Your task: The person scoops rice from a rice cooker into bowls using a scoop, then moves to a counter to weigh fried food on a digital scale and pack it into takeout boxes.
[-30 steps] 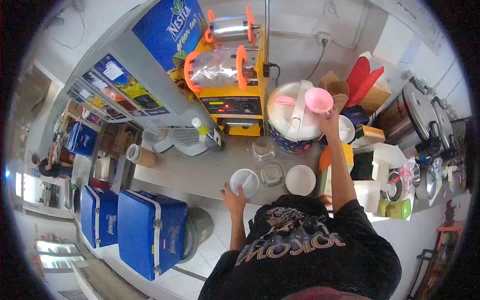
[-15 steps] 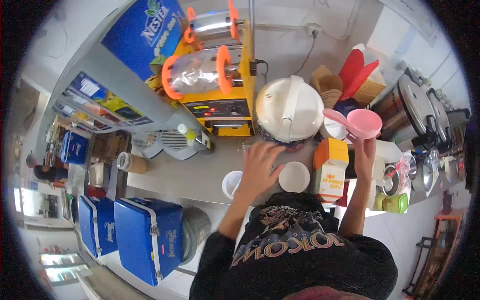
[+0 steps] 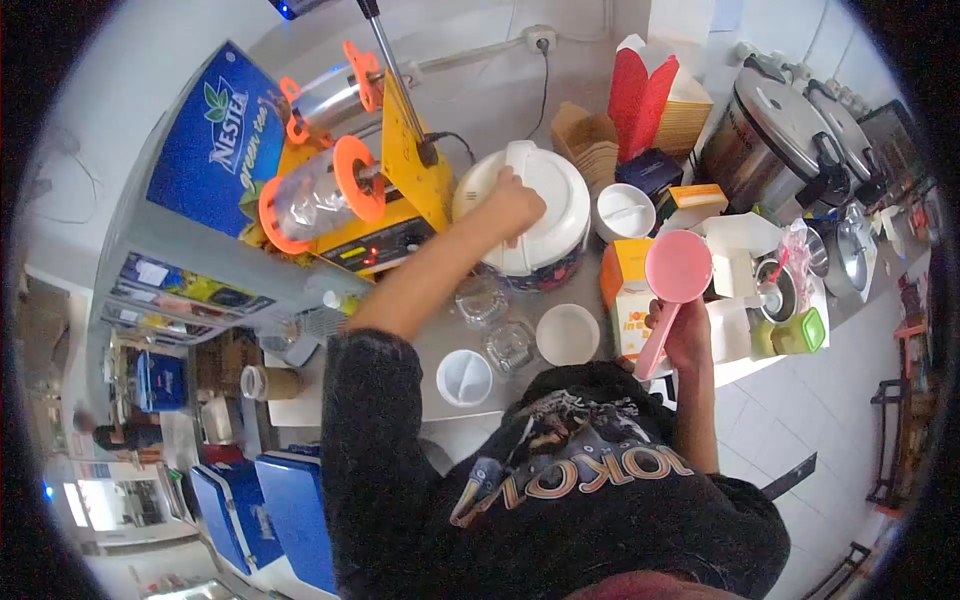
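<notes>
My left hand is closed on the handle of the white lid of the rice cooker, which stands at the back of the counter with its lid down. On the right, my right hand grips a pink ladle, its round bowl raised over the boxes. Near the front edge sit a divided white bowl and a plain white bowl. Clear plastic containers lie between them. Behind the ladle another divided white bowl rests beside the cooker.
A yellow sealing machine stands at the back left. To the right are an orange and white box, red and brown cartons, large steel cookers and a green-lidded container. Blue cooler boxes sit at lower left.
My left hand has left the divided bowl and reached the cooker lid's handle. My right hand has brought the pink ladle from over the cooker to the right front. The camera view has shifted.
</notes>
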The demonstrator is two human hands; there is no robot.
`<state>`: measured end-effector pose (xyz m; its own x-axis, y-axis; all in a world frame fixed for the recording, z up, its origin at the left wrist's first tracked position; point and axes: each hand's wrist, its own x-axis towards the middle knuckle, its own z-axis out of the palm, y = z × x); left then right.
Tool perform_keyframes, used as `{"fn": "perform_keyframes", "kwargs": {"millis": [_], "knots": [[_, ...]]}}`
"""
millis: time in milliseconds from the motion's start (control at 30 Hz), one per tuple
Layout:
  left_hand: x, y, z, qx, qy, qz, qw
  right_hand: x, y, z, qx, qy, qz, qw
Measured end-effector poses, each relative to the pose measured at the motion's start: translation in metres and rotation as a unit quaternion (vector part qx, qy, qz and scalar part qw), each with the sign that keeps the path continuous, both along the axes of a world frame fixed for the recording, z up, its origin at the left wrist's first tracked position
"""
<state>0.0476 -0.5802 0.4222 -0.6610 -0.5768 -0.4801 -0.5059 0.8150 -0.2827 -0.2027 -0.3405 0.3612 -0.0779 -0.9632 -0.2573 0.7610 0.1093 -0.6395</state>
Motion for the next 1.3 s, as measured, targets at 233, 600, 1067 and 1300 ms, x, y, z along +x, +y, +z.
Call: {"fn": "perform_keyframes", "kwargs": {"millis": [233,600,1067,1300], "knots": [[-0.015,-0.001,0.024,0.055,-0.137,0.003,0.989,-0.03,0.013,-0.006,-0.04,-0.07,-0.056,0.995],[-0.027,-0.009,0.121,-0.004,-0.109,0.069,0.992,-0.041,-0.005,-0.014,-0.081,-0.154,0.076,0.982],[-0.012,-0.13,0.15,-0.25,0.381,-0.027,0.889,0.021,-0.034,0.043,0.029,0.279,0.081,0.956],[-0.01,-0.137,0.129,-0.251,0.531,0.012,0.81,0.034,-0.111,0.049,-0.202,0.642,0.171,0.719]]}}
